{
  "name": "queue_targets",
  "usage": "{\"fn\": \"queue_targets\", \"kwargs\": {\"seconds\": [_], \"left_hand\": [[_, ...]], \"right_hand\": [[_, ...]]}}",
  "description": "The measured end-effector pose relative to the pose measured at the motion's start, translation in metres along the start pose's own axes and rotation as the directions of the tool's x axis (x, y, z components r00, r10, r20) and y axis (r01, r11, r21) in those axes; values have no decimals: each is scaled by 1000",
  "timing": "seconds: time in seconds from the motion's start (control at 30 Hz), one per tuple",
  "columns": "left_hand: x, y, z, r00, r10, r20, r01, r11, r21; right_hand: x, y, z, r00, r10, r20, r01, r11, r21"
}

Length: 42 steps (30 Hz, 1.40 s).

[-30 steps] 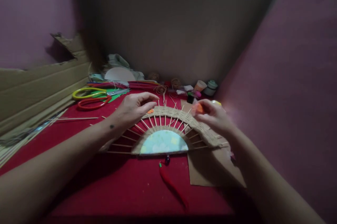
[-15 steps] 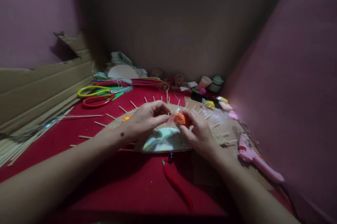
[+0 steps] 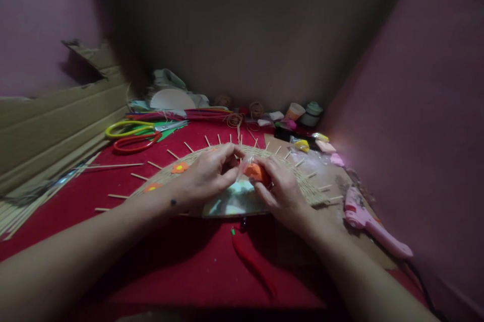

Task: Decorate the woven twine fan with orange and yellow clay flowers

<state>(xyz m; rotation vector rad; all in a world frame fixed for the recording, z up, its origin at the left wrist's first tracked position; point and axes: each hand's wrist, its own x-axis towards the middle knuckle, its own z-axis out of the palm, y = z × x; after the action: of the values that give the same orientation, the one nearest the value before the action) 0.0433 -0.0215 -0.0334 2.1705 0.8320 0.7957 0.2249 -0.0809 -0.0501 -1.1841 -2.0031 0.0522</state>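
An orange lump of what looks like modelling clay (image 3: 255,173), partly in a clear plastic wrapper (image 3: 244,166), is gripped by my right hand (image 3: 282,188). My left hand (image 3: 214,173) is closed, its thumb and fingers pinching the wrapper's left edge. Below both hands lies a half-round woven piece (image 3: 166,175) with thin sticks fanning out from its rim. Orange flowers with yellow centres (image 3: 180,167) sit on its left side. A shiny mirror-like half disc (image 3: 234,202) fills its lower middle, partly covered by my hands.
Large scissors (image 3: 138,136) with yellow and red handles lie at left, near loose sticks (image 3: 41,206). A pink glue gun (image 3: 374,223) rests at right on cardboard. Yellow clay (image 3: 301,145) and a cup (image 3: 295,111) are farther back. A red tassel-like strip (image 3: 251,264) lies in front.
Both hands stay together around the orange clay, the left fingers shifting slightly along the wrapper. The view has moved a little, and more of the orange flowers shows beside my left arm.
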Motion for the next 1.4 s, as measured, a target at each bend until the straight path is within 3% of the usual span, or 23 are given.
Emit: {"fn": "queue_targets", "kwargs": {"seconds": [0.17,0.3,0.43,0.7,0.9,1.17,1.27,1.33,1.4], "left_hand": [[0,-1,0,992,4,-125,-6,1000,-13],[0,5,-4,997,-24,-78,27,999,39],[0,4,-5,998,-26,-59,23,998,-51],[-1,-2,-1,999,6,-53,-13,992,-129],[-3,5,1,992,117,-52,-113,990,80],[-9,11,2,962,267,-57,-255,954,159],[-9,15,1,984,177,-23,-173,976,130],[-7,18,-4,999,24,30,-24,1000,14],[-4,18,-11,983,-151,107,169,966,-194]], "right_hand": [[-1,-6,-2,996,91,18,-92,980,177],[-2,-2,-2,995,97,17,-98,977,188],[-3,3,-1,995,97,35,-101,977,187],[-3,-4,-1,975,113,191,-152,967,205],[-4,-5,-1,973,108,203,-154,962,224],[-4,-7,-2,967,74,242,-140,954,264],[-4,-7,-2,964,62,258,-141,943,300],[-3,-6,-3,963,60,262,-144,938,316],[-3,-5,-4,965,78,249,-157,936,316]]}}
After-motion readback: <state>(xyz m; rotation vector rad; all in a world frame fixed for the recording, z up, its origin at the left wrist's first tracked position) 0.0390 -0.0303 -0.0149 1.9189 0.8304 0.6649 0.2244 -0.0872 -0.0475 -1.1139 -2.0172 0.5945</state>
